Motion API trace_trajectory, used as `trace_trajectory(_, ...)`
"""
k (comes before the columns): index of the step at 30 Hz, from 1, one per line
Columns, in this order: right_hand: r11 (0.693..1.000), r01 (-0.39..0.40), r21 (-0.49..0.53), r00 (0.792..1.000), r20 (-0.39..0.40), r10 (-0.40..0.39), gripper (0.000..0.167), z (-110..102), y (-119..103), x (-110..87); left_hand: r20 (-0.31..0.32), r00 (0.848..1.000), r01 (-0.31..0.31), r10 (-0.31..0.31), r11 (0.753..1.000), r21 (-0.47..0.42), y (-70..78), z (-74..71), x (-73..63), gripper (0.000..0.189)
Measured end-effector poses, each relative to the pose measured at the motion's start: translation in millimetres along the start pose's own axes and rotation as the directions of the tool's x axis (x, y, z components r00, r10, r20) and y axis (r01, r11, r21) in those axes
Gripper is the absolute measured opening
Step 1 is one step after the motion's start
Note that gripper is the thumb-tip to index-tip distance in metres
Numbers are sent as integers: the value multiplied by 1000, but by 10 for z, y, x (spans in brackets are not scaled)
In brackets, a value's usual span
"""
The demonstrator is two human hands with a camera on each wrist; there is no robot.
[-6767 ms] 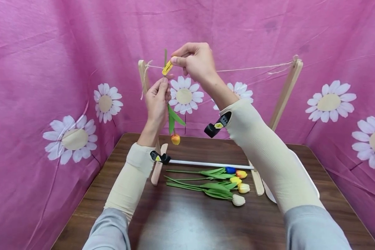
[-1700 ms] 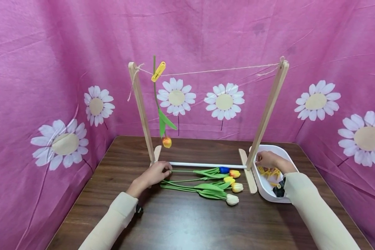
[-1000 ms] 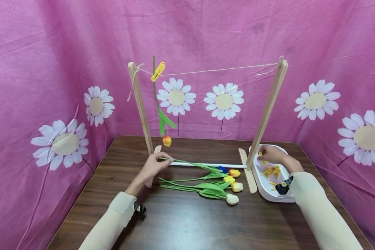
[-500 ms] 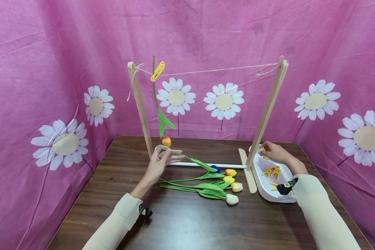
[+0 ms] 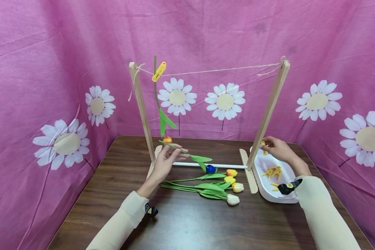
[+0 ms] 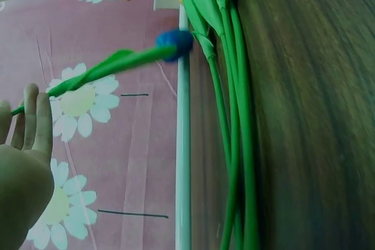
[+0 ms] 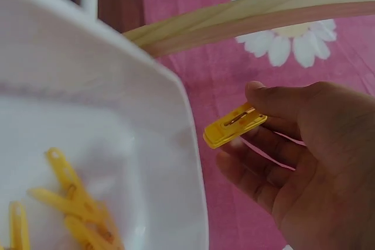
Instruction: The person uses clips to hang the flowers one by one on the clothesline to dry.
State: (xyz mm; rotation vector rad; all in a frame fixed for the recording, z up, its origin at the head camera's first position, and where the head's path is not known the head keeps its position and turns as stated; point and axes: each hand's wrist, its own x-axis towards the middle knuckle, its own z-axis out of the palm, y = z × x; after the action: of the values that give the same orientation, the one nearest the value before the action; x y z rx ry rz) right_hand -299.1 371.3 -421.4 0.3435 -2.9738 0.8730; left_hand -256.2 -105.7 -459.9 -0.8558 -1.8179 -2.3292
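My left hand (image 5: 165, 160) pinches the stem of a blue tulip (image 5: 210, 169) by its upper end, and the flower head slopes down to the right near the white rod. In the left wrist view the same blue tulip (image 6: 174, 45) hangs away from the fingers. Over the far rim of the white tray, my right hand (image 5: 278, 150) pinches a yellow clothespin (image 7: 236, 125) between thumb and fingers. An orange-yellow tulip (image 5: 167, 139) hangs head down from the string (image 5: 218, 71), held there by another yellow clothespin (image 5: 159, 72).
Several tulips (image 5: 206, 187) lie on the brown table (image 5: 187, 222), heads to the right. The white tray (image 5: 273, 199) at right contains several yellow clothespins (image 5: 272, 171). Two wooden posts (image 5: 268, 114) carry the string, joined low down by a white rod (image 5: 220, 166).
The left hand has lifted the blue tulip off the table by its stem. The right hand has raised a clothespin out of the tray. Earlier, both hands were at the hanging tulip.
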Motion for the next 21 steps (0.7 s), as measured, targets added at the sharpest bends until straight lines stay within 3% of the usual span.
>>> trace_trajectory(9,999,10,40,993,-120,-5,38,-131,-180,-33,-108,992,65,-57,995,76,68,126,72,26)
trace_trajectory(15,999,48,26,967,-253,-39,32,-268,-360,-97,-116,993,31,-20,995,96,129,186,122,21)
trace_trajectory(21,993,82,86,925,-379,-43,41,-467,-628,-186,-103,993,-50,60,994,94,246,240,196,21)
